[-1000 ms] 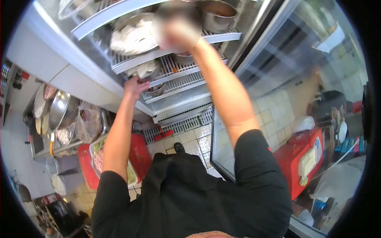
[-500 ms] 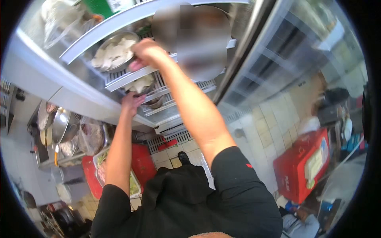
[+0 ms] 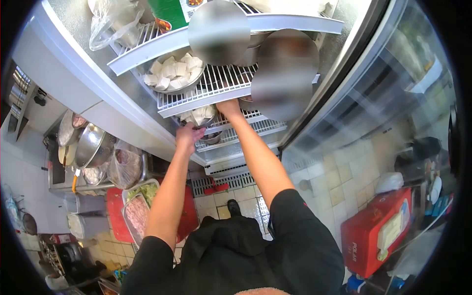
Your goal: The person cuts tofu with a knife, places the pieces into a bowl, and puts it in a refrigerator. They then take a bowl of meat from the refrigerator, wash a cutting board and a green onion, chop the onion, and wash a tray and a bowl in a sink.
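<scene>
Left hand on bowl; "POLAR" cooler

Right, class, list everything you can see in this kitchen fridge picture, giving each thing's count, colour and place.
wire shelves: several, white, in the open fridge
bowl of cubes: one, metal with white cubes, middle shelf
plastic bag: one, clear, top shelf
green carton: one, green, top shelf
glass door: one, clear, open at right
metal bowls: several, silver, stacked at left
food tray: one, metal, on the red box
red box: one, red, on the floor
cooler box: one, red, lower right
left hand: one, at the lower shelf's front
right hand: one, reaching under the middle shelf
</scene>
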The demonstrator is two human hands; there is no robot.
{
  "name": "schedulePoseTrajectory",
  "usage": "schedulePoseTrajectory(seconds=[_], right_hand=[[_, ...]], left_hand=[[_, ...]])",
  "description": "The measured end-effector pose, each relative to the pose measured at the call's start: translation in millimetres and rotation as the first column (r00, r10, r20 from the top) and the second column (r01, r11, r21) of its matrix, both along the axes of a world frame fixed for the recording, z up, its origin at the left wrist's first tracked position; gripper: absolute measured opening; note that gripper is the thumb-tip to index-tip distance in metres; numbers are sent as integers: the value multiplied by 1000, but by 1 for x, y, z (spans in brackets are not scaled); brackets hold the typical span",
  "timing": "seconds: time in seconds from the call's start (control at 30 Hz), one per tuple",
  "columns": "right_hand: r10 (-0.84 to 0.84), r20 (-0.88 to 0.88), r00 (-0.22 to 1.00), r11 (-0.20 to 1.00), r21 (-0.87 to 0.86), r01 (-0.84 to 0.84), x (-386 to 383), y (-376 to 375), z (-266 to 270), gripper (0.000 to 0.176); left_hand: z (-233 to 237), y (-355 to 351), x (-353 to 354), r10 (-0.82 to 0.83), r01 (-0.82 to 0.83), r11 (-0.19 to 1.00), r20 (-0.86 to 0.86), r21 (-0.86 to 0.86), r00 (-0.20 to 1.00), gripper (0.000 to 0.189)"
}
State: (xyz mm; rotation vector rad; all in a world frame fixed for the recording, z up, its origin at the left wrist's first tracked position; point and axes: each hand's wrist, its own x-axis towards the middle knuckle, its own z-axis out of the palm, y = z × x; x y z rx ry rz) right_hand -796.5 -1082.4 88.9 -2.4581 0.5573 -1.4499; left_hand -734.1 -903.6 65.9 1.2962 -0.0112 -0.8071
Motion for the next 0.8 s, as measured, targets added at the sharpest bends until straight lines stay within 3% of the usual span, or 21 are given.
schedulePoseTrajectory(seconds=[0.03,0.07,0.27,0.37,0.5,0.67,0.73,0.8], right_hand=[[2,-350,937,993,110,38,-2,-5,0,33],[-14,-456,890,993,101,68,3,-9,1,33],[-82,-476,875,991,53,122,32,-40,7,34],[-70,-438,896,992,59,107,35,-52,11,34],[-15,-322,947,993,108,53,31,-59,9,35],[139,19,990,931,340,-137,23,-66,21,36],[231,218,948,796,517,-313,18,-69,23,36],[279,455,846,503,681,-532,15,-72,25,36]], left_hand=[[0,0,-1,5,-5,1000,0,17,1000,29],[1,0,-2,12,-12,999,-2,33,1000,27],[-8,7,1,-1,1,1000,-6,-22,1000,33],[10,9,-4,-36,35,999,-31,-25,999,34],[-8,11,3,-52,50,993,-20,-108,998,35],[14,13,-9,2,-2,998,-1,-62,1000,36],[11,12,-9,-3,3,999,1,-48,1000,38],[7,12,-9,-3,4,999,16,-43,1000,41]])
